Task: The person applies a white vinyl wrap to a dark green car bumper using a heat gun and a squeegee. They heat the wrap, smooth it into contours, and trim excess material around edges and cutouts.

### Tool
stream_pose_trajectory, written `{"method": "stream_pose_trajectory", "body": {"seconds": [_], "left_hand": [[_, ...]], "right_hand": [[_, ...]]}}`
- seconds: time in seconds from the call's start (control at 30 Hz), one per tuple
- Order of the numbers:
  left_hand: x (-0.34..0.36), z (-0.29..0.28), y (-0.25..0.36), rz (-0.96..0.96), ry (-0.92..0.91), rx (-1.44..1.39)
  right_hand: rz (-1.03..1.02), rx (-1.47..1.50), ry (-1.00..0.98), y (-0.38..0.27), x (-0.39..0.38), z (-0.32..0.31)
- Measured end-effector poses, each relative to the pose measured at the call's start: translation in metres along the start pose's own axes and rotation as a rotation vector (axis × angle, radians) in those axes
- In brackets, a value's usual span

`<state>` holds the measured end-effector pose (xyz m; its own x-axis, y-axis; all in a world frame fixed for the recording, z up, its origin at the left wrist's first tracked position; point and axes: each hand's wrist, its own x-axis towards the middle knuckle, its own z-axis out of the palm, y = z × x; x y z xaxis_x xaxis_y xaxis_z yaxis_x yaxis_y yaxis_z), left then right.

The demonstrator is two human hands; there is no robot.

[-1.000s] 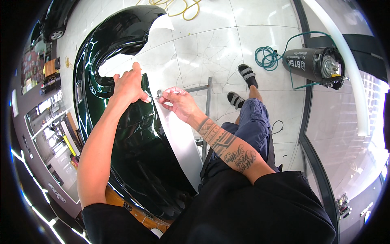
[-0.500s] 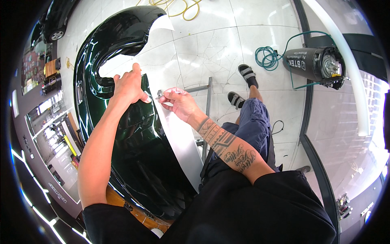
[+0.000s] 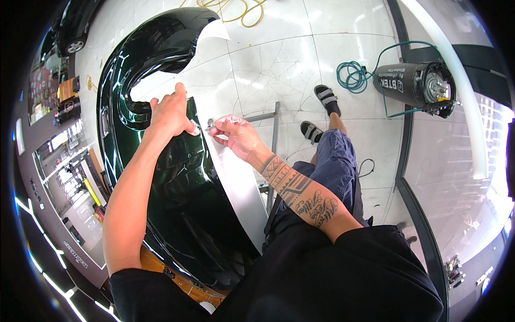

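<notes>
A glossy dark green car body panel (image 3: 182, 198) with a curved upper end lies below me, a white sheet (image 3: 236, 190) along its right edge. My left hand (image 3: 169, 115) rests on the panel with fingers spread and thumb against that edge. Just right of it, my right hand (image 3: 233, 134) is closed in a pinch on a small silver piece (image 3: 211, 123) at the edge by the white sheet. The piece is too small to identify.
A metal stand (image 3: 274, 126) supports the panel area. My sandalled feet (image 3: 327, 99) are to the right. Further right are a black cylindrical machine (image 3: 407, 86), a coiled teal hose (image 3: 351, 75) and a long white roll (image 3: 466, 96). A yellow hose (image 3: 252, 13) and a dark car (image 3: 67, 32) lie beyond.
A dark foot has appeared behind my right arm, near the dark frame, and shifted slightly down and right. My hands have hardly moved.
</notes>
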<state>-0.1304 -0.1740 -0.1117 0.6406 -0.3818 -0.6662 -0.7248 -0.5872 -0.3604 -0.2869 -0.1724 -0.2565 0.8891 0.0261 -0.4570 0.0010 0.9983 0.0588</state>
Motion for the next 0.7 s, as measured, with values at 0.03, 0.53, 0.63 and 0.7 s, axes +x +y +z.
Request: {"method": "stream_pose_trajectory", "body": {"seconds": [0.03,0.53,0.63,0.7], "left_hand": [[-0.0001,0.0010,-0.0009,0.008,0.010,-0.005],[0.0002,-0.0007,0.0011,-0.009,-0.004,-0.011],[0.0012,-0.0020,0.0025,-0.014,-0.010,-0.016],[0.0000,-0.0026,0.0028,-0.026,-0.018,-0.019]], "right_hand": [[0.001,-0.004,-0.001,-0.0003,-0.0001,0.0001],[-0.001,-0.011,-0.011,0.0000,-0.0003,0.0006],[0.001,0.013,-0.002,-0.0006,0.0005,0.0007],[0.015,0.058,0.008,-0.0008,0.0002,0.0003]]}}
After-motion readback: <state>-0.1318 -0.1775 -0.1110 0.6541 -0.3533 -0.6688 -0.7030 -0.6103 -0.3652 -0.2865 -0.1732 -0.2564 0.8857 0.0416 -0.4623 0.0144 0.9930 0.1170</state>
